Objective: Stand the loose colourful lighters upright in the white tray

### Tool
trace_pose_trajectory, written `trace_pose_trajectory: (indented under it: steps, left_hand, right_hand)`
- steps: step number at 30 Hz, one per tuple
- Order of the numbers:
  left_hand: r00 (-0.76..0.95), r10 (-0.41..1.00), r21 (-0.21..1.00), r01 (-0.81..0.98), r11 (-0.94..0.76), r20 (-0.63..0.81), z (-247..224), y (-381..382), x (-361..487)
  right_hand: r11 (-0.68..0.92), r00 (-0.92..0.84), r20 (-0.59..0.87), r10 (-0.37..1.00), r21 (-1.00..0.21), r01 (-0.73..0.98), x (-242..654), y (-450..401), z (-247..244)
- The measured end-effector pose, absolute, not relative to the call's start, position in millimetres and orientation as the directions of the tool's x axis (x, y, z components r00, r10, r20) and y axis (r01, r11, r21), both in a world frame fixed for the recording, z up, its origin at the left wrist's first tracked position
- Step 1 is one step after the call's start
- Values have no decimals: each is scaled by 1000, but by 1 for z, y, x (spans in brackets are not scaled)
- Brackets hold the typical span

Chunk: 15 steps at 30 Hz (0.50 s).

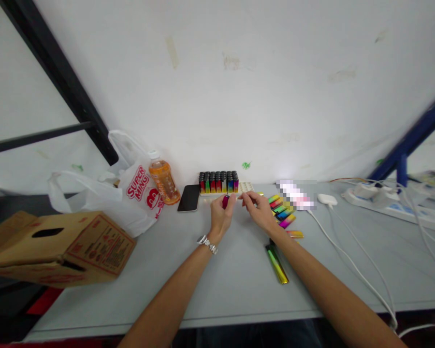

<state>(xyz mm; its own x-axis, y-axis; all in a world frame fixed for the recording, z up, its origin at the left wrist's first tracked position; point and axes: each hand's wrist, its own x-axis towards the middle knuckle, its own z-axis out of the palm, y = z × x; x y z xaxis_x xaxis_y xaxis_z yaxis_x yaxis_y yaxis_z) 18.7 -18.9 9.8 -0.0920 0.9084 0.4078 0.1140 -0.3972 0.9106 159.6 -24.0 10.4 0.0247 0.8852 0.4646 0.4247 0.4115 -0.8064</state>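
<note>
My left hand [220, 217], with a silver watch on its wrist, is closed around a dark purple lighter [225, 201]. Close beside it, my right hand [260, 210] is pinched, its fingertips near the lighter. Whatever lies between those fingertips is too small to make out. Behind my hands, a white tray [245, 186] holds rows of upright lighters [218, 182] with black tops and shiny coloured bodies; its right end shows unfilled slots. More loose lighters [283, 212] lie to the right of my right hand. Nearer to me, green-and-yellow lighters [276, 263] lie beside my right forearm.
A black-screened phone [189, 198], an orange drink bottle [164, 179], a white plastic bag [139, 193] and a cardboard box [94, 246] stand to the left. On the right are a white charger [327, 199], cables and a power strip [395, 205]. A wall rises behind the table.
</note>
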Motion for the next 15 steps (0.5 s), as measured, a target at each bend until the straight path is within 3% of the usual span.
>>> trace_pose_trajectory:
  steps: [15]
  left_hand:
    - [-119,929,908,285,-307,351,4,-9,21]
  right_hand:
    - [398,0,434,901,-826,398,158,-26,10]
